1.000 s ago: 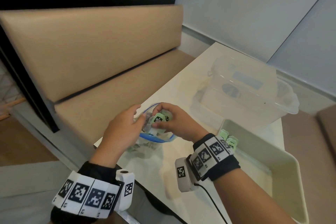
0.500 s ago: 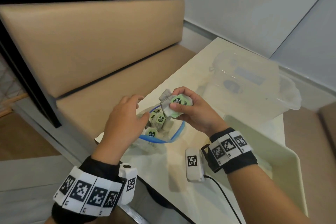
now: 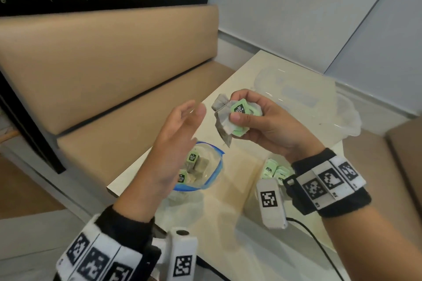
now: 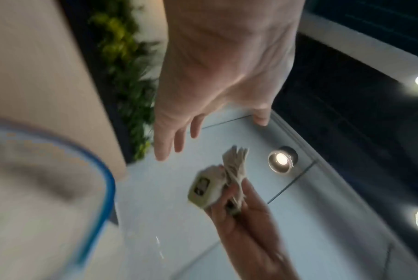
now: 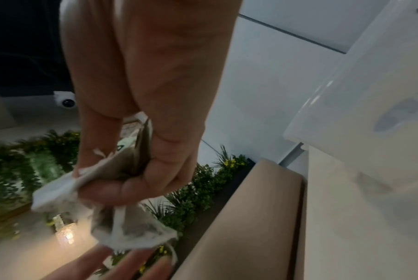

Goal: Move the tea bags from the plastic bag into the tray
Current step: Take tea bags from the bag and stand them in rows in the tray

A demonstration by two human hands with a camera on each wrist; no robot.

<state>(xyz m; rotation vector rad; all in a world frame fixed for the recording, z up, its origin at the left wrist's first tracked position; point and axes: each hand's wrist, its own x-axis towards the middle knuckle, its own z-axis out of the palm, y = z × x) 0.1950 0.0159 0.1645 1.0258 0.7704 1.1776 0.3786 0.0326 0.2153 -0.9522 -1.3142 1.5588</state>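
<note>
Tea bags (image 3: 233,118), a bunch of grey paper sachets with pale green square tags, sat clenched in your right hand (image 3: 269,125), raised above the cream tabletop (image 3: 230,207) and between the bag and the tray; your curled fingers hid how many you held, so I could not tell the count. Your left hand (image 3: 173,143) was spread and flat, fingers straight, holding nothing, hovering over the clear plastic zip bag with the blue rim (image 3: 214,155), and it covered the near side of that bag's mouth. More grey sachets with green tags (image 3: 196,164) lay inside the bag. Your right wrist band blocked most of the pale green plastic tray (image 3: 262,180), so only a few green-tagged bags (image 3: 274,169) in its corner showed. A clear plastic tub (image 3: 303,98) stood farther back on the table, faint and hard to make out. The head view alone showed the bag's contents and the tray. The left wrist view, blurred, showed the blue rim (image 4: 102,199) close at the edge, the open left hand (image 4: 217,75) from behind, and the bunch's tag (image 4: 203,189) without legible print. The right wrist view showed the sachets' crumpled paper (image 5: 102,189) and a loose string end beneath your curled fingers (image 5: 131,187), though neither bag nor tray.
</note>
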